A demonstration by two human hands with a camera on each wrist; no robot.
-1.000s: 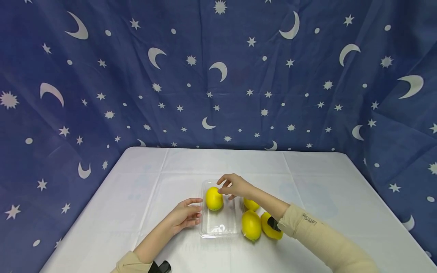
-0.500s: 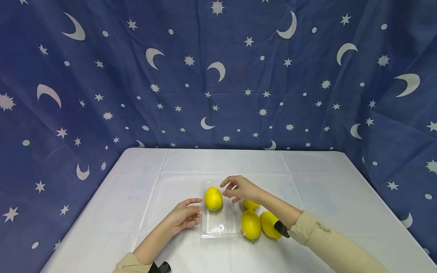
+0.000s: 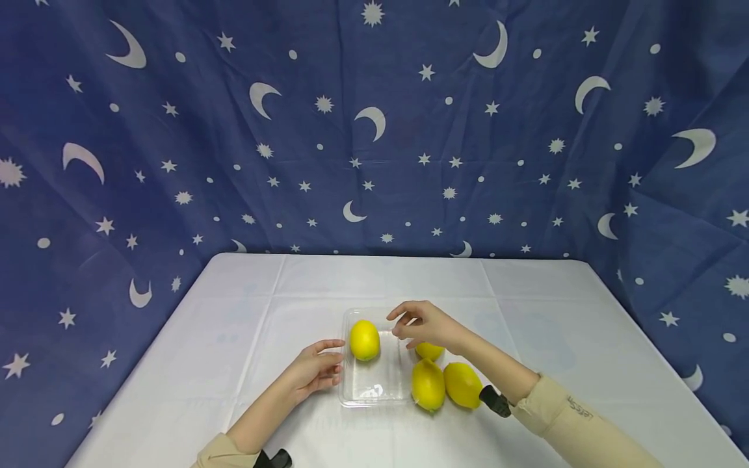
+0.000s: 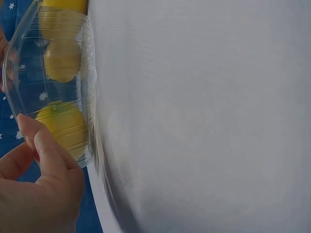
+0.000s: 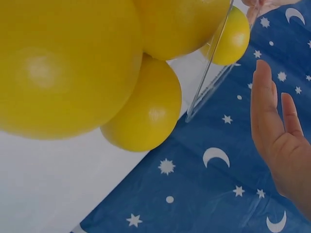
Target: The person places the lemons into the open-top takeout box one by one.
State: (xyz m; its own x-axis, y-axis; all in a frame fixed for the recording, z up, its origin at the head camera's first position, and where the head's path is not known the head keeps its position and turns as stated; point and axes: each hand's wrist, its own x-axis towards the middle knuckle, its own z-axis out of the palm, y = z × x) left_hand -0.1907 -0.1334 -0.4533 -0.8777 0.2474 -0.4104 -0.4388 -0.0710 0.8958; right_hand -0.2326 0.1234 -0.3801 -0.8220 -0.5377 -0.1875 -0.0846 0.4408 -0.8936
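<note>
A clear plastic container lies on the white table with one lemon inside, toward its far left. My left hand is at the container's left side, its fingertips at the rim; in the left wrist view, the fingers overlap the clear wall. Above the container's right edge hovers my right hand, loosely bent and holding nothing. Below it, to the container's right, sit three more lemons: a partly hidden far lemon, a near lemon and a right lemon.
White cloth covers the table. A blue curtain with moons and stars hangs behind and around it. Black wrist devices show at both sleeves, including the right wrist camera close to the right lemon.
My right hand has drawn away from the lemon in the container, moving right toward the other lemons. The left hand and the container have stayed put.
</note>
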